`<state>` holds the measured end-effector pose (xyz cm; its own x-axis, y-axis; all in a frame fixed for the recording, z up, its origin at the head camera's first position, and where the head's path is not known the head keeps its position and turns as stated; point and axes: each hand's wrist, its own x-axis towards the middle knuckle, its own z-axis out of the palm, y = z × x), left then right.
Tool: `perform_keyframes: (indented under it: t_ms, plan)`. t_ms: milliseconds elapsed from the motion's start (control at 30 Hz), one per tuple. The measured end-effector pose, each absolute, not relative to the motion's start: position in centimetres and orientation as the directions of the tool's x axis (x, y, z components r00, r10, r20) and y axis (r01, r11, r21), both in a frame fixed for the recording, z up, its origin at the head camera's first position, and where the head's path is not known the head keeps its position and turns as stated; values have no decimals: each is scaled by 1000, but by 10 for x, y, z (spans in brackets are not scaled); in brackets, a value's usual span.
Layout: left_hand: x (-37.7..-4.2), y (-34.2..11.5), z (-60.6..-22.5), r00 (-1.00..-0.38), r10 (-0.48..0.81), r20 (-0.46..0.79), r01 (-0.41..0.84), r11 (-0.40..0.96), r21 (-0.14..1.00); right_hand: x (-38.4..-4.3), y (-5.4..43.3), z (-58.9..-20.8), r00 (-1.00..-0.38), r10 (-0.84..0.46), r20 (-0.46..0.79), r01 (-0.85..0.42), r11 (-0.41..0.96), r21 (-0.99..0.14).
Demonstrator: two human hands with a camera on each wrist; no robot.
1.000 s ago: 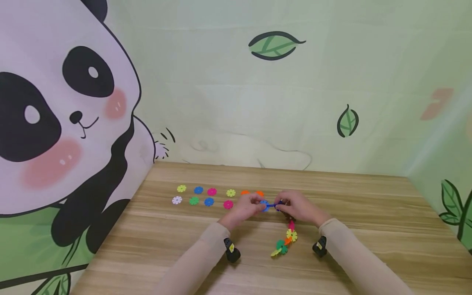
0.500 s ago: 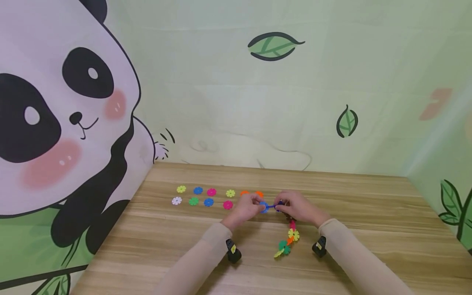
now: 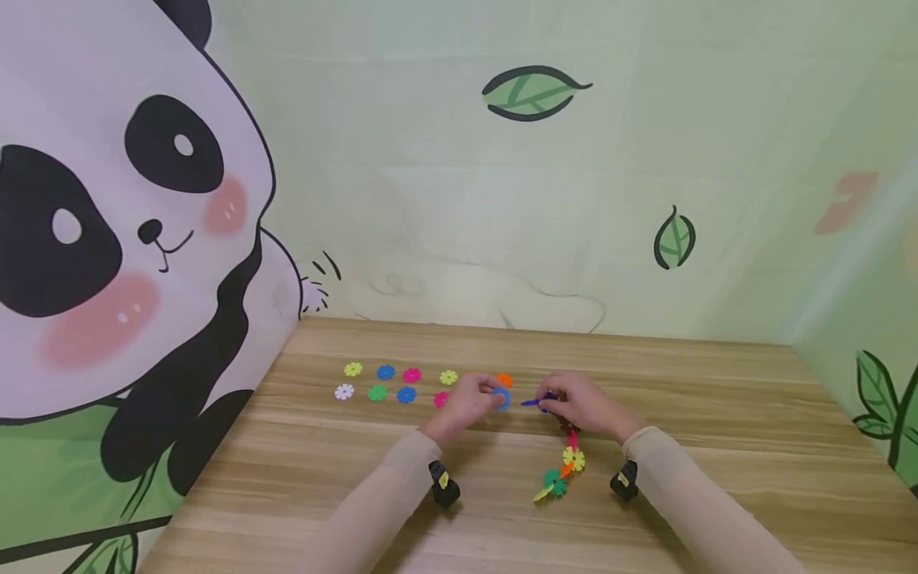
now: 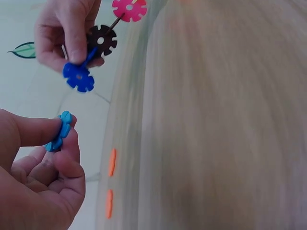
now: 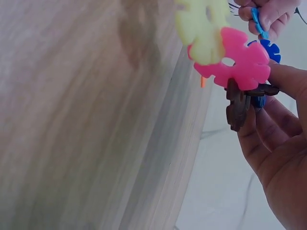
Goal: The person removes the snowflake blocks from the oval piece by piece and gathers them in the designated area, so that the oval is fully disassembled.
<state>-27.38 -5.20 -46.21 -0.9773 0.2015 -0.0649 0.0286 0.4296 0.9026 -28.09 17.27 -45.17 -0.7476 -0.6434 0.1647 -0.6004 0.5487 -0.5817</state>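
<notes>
We have the light-blue disc (image 4: 61, 132) pinched in the left hand (image 3: 464, 406), apart from the chain (image 3: 574, 459). Right hand (image 3: 581, 401) grips the chain behind its dark-blue end disc (image 4: 83, 83), likely leaving those slots exposed. Loose discs (image 3: 406, 396) lie flat on the table (image 3: 301, 486) in two rows, presumably for easy reach.

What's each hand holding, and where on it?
Left hand: light-blue disc, pinched across its flat faces. Right hand: disc chain, gripped near its dark-blue end.
</notes>
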Motion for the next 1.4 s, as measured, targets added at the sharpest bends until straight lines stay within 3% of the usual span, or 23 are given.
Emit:
perform_keyframes:
  t_ms: [133,367,567,833,1400]
  plan:
    - [-275,-61,-461,-979,191,-66,25,438,899,-280,174,-453,-752,-640,158,-597,561,-574]
    - [-279,-78,-456,-973,227,-42,30,304,952,-281,175,-454,-757,-636,151,-587,560,-585]
    - [-281,-93,-452,-972,228,-50,31,337,941,-280,177,-453,-758,-635,147,-582,558,-592]
    - [-285,-102,-457,-974,228,-21,103,518,849,-280,177,-452,-762,-632,139,-574,561,-597]
    - [-283,-98,-462,-952,305,-30,203,703,682,-280,176,-452,-766,-627,139,-567,558,-606]
